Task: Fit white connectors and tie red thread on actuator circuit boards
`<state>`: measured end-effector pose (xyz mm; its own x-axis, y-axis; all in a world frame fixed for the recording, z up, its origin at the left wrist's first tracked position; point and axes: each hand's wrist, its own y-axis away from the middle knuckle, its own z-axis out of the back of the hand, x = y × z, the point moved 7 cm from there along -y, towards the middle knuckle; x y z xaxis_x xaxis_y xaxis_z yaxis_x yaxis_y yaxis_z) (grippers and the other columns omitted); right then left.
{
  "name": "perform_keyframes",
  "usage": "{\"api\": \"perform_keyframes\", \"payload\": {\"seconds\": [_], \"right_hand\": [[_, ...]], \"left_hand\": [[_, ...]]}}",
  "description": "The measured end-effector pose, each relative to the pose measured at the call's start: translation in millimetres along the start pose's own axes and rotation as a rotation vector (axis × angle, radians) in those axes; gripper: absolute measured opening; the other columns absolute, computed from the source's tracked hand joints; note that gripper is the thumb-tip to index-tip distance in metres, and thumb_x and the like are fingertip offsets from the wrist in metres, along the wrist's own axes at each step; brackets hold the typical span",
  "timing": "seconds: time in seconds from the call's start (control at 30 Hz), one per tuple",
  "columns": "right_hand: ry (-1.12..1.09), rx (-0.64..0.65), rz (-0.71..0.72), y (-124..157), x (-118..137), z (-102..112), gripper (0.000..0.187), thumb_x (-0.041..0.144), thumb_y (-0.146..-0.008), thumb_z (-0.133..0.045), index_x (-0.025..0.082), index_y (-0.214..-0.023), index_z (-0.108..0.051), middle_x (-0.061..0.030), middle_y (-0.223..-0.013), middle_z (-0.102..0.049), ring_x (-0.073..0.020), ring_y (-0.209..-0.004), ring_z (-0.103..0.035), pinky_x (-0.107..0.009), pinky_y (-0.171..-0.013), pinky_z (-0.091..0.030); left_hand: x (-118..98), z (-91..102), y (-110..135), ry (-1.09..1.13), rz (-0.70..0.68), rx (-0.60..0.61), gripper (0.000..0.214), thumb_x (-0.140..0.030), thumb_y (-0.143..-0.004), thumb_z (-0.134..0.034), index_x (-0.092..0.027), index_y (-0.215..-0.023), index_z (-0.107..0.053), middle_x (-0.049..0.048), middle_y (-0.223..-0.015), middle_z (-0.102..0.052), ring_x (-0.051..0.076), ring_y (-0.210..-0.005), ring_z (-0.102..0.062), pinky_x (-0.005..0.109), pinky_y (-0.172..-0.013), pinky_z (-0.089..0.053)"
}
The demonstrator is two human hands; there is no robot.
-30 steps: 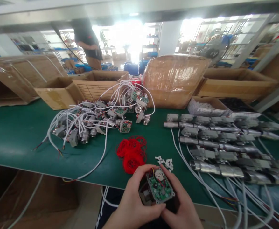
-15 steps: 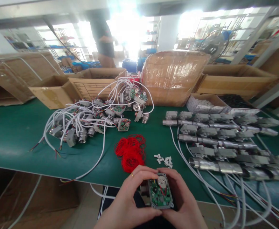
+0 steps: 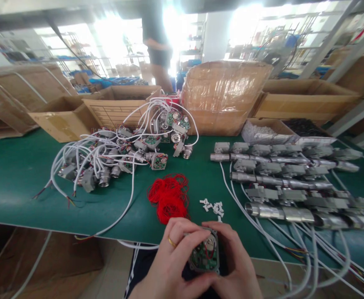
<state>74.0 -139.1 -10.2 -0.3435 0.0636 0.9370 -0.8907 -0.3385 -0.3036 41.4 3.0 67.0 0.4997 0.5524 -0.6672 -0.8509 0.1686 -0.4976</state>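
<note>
Hands: I see the left hand and right hand closed around one circuit-board unit, fingers bent to its width, no spare gap.
Unit in grip: sits between the palms, board side up, at the bench's near edge; I can't tell whether anything rests beneath it.
Left fingers: reach over the board's far end; I can't tell touch from hover. Likely palms take the weight, leaving the board facing the wearer.
Thumbs: near side of the unit, probably steadying it.
White pieces: loose, just beyond the hands, presumably for easy reach.
Red bands: piled left of those, same reason, I'd guess.
Grey-topped units: rows at right, apparently lined up for order.
Cabled heap: left, boards exposed, tangled.
Wrapped carton: behind, at the bench's far side.
</note>
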Motion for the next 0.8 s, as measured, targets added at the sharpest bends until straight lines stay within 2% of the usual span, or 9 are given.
{"api": "perform_keyframes", "payload": {"seconds": [0.13,0.27,0.37,0.43,0.53,0.6,0.7,0.77,0.8], "right_hand": [[0.017,0.026,0.003,-5,6,1,0.055,0.015,-0.083,-0.074,0.031,-0.132,-0.053,-0.0053,-0.122,-0.067,-0.0214,-0.112,-0.069,-0.026,-0.095,-0.058],[-0.012,0.017,-0.054,-5,6,-1,0.052,0.014,-0.082,-0.073,0.029,-0.129,-0.055,-0.0056,-0.120,-0.069,-0.0220,-0.110,-0.070,-0.028,-0.095,-0.058],[-0.082,-0.023,-0.116,-2,-1,-1,0.052,0.016,-0.080,-0.076,0.027,-0.127,-0.057,-0.0075,-0.120,-0.070,-0.0244,-0.111,-0.070,-0.030,-0.093,-0.060],[-0.096,-0.026,-0.153,-1,-6,0,0.058,0.015,-0.076,-0.079,0.027,-0.128,-0.058,-0.0077,-0.123,-0.069,-0.0254,-0.113,-0.069,-0.030,-0.093,-0.059],[-0.070,0.047,-0.175,-3,-8,1,0.067,0.010,-0.071,-0.080,0.030,-0.131,-0.058,-0.0062,-0.127,-0.068,-0.0254,-0.118,-0.067,-0.030,-0.096,-0.058],[-0.043,0.131,-0.159,-6,-3,5,0.069,0.007,-0.072,-0.074,0.031,-0.134,-0.056,-0.0055,-0.132,-0.066,-0.0248,-0.121,-0.065,-0.032,-0.101,-0.057],[0.068,0.258,-0.071,-14,10,17,0.071,0.004,-0.077,-0.062,0.035,-0.140,-0.053,-0.0040,-0.137,-0.064,-0.0228,-0.125,-0.064,-0.034,-0.106,-0.055],[0.174,0.249,0.001,-22,15,32,0.063,0.005,-0.084,-0.056,0.037,-0.138,-0.055,-0.0025,-0.132,-0.067,-0.0198,-0.118,-0.068,-0.031,-0.101,-0.058],[0.231,0.198,0.030,-28,16,41,0.056,0.006,-0.089,-0.054,0.036,-0.136,-0.058,-0.0023,-0.126,-0.069,-0.0183,-0.111,-0.071,-0.029,-0.096,-0.060]], "left_hand": [[2,-1.7,0,0.009,-0.042,-0.018,0.023,-0.032,-0.098,-0.066,-0.022,-0.118,-0.060,0.0081,-0.103,-0.065,0.025,-0.099,-0.062,0.039,-0.092,-0.058],[0,-2.5,3,0.022,-0.129,-0.079,0.024,-0.026,-0.098,-0.066,-0.022,-0.121,-0.060,0.0078,-0.102,-0.067,0.024,-0.098,-0.066,0.044,-0.098,-0.059],[-2,-3.4,6,-0.022,-0.149,-0.063,0.028,-0.021,-0.099,-0.064,-0.020,-0.126,-0.059,0.0089,-0.106,-0.069,0.023,-0.102,-0.068,0.043,-0.106,-0.056],[-1,-3.9,9,-0.042,-0.124,-0.041,0.039,-0.033,-0.098,-0.068,-0.021,-0.133,-0.055,0.0114,-0.114,-0.068,0.026,-0.109,-0.068,0.045,-0.108,-0.054],[11,-6.1,13,-0.063,0.000,-0.042,0.064,-0.052,-0.091,-0.072,-0.022,-0.142,-0.048,0.0151,-0.126,-0.064,0.030,-0.117,-0.064,0.045,-0.104,-0.056],[19,-9.4,16,-0.074,0.071,-0.064,0.065,-0.055,-0.092,-0.070,-0.021,-0.143,-0.047,0.0144,-0.126,-0.064,0.030,-0.116,-0.064,0.044,-0.100,-0.057],[25,-13.7,20,-0.076,0.068,-0.125,0.060,-0.060,-0.094,-0.065,-0.022,-0.138,-0.052,0.0119,-0.117,-0.068,0.029,-0.107,-0.066,0.044,-0.094,-0.058],[27,-16.1,22,-0.075,0.053,-0.139,0.060,-0.063,-0.093,-0.062,-0.022,-0.136,-0.053,0.0111,-0.115,-0.069,0.028,-0.103,-0.067,0.042,-0.092,-0.058],[28,-17.3,22,-0.074,0.052,-0.133,0.060,-0.063,-0.094,-0.062,-0.023,-0.136,-0.053,0.0107,-0.116,-0.070,0.028,-0.104,-0.067,0.041,-0.092,-0.058]]}}
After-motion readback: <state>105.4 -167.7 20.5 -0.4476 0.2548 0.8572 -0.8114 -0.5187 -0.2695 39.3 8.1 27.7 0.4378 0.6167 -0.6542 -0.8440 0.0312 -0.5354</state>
